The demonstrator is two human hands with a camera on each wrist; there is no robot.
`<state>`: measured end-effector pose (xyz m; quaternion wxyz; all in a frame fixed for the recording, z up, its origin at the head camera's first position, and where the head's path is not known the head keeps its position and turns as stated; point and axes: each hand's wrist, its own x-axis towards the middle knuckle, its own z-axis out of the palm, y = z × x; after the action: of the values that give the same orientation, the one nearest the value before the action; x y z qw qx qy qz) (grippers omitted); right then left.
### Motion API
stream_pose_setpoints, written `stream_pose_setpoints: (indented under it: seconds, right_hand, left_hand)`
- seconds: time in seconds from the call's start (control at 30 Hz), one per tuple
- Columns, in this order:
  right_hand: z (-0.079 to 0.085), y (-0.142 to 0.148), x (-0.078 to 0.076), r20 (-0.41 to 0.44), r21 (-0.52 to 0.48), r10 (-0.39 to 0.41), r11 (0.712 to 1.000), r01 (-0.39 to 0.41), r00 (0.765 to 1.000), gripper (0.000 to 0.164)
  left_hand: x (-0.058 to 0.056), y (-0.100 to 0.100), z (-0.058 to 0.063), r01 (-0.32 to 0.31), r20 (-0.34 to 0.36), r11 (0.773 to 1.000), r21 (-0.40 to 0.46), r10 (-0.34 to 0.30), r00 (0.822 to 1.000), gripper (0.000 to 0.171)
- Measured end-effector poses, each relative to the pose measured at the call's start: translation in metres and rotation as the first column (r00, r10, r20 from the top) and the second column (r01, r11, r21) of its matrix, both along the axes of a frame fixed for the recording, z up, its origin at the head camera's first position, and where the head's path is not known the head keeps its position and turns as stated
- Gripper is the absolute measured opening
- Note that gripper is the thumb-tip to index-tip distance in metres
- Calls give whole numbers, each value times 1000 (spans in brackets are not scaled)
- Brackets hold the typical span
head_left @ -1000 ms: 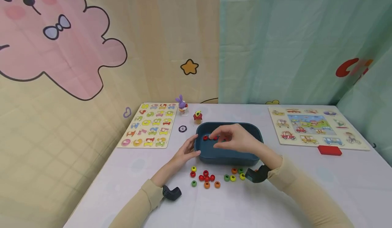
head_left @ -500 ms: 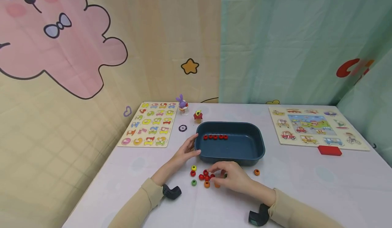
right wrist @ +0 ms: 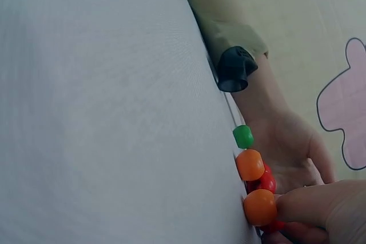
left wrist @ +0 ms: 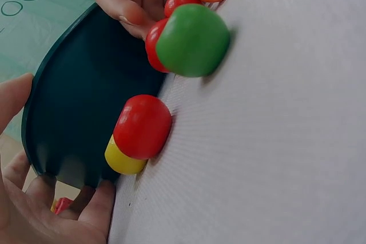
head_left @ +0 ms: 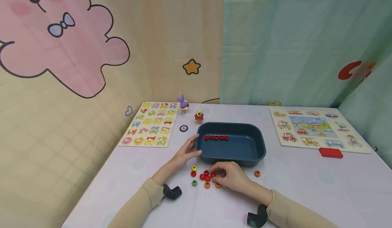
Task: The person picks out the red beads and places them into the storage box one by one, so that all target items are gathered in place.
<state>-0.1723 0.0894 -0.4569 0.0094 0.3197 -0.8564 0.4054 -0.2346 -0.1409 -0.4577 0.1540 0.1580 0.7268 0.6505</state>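
Far left, backdrop with a pink cartoon figure [head_left: 73, 37]. On the white table [head_left: 131, 187], far left: number puzzle board [head_left: 150, 124], then a purple rabbit figurine [head_left: 183, 103], a small dark disc [head_left: 183, 128] near of it, and a red-topped figurine [head_left: 199, 117] just right.

Left hand [head_left: 185, 153] at the left end of the blue tray [head_left: 239, 149]: thumb and fingers apart, touching the outside of the wall, thumb on the near side, fingers farther along. Black wrist device [head_left: 172, 192] on that arm, beige sleeve behind it.

Near side of tray, left to right: yellow bead [head_left: 194, 168], single red bead [head_left: 193, 174] and green bead [head_left: 194, 183] in a rough column; then four clustered red beads [head_left: 208, 179], with two orange beads [head_left: 207, 185] on the near side. Inside the tray, far left part: row of five red beads [head_left: 216, 137].

Right hand [head_left: 231, 176] near of the tray, fingers bent, thumb and fingertips around the cluster's rightmost red bead [head_left: 213, 176]; can't tell if they clamp it or only surround it. Another black device [head_left: 258, 217] on that wrist.

Right of the hand, lone orange bead [head_left: 257, 174]. Far right: vehicle puzzle board [head_left: 318, 129], red block [head_left: 330, 152] at its near edge.
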Motion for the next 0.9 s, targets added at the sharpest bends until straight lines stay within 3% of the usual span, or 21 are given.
stream_pose_setpoints:
  seconds: [0.3, 0.47, 0.57, 0.67, 0.73, 0.9]
  right_hand:
    - [8, 0, 4, 18, 3, 9, 1000, -9, 1000, 21]
    - [32, 1, 9, -4, -37, 64, 997, -64, 998, 19]
    - [52, 2, 6, -82, -74, 106, 991, -112, 991, 21]
    - [73, 4, -7, -160, -108, 113, 985, -132, 981, 24]
    - [85, 6, -20, -168, -136, 104, 982, -128, 980, 24]
    - [110, 7, -56, -58, -192, 88, 977, -98, 994, 23]
  left_hand:
    - [0, 1, 0, -13, -4, 1000, 1, 13, 1000, 62]
    - [0, 1, 0, -8, -12, 1000, 0, 8, 1000, 61]
    - [0, 0, 1, -4, -13, 1000, -3, 4, 1000, 62]
    - [0, 0, 2, 4, -10, 1000, 2, -3, 1000, 63]
    - [0, 0, 2, 4, -1, 1000, 4, -4, 1000, 63]
    - [1, 0, 3, -1, 13, 1000, 1, 1, 1000, 63]
